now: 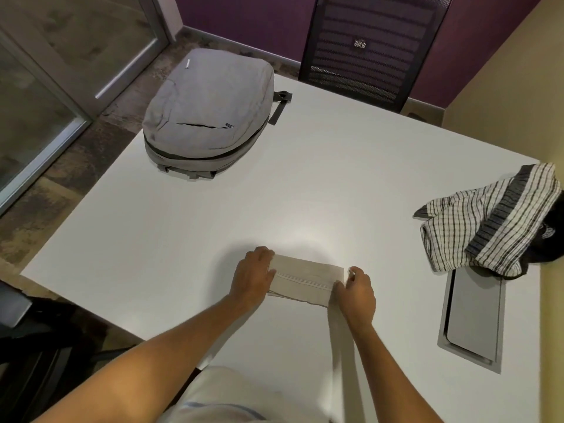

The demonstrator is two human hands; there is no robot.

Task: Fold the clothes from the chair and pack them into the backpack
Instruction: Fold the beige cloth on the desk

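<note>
While a small beige garment [300, 277] lies folded into a compact rectangle near the front edge of the white desk [351, 154], the person's left hand [253, 277] grips its left end and the right hand [355, 290] pinches its right end, fingers curled onto the cloth, apparently to keep the fold tight and square. A grey backpack [209, 112] lies flat at the far left corner of the desk, well apart from the hands, its main zip seemingly closed, so it likely needs opening before packing. At the right edge, a checked garment [485, 222] sits in a loose heap over something dark, unfolded, probably waiting its turn. A black mesh chair [375, 47] stands beyond the desk. A grey cable hatch [471, 319] is set into the desk beside the heap.
</note>
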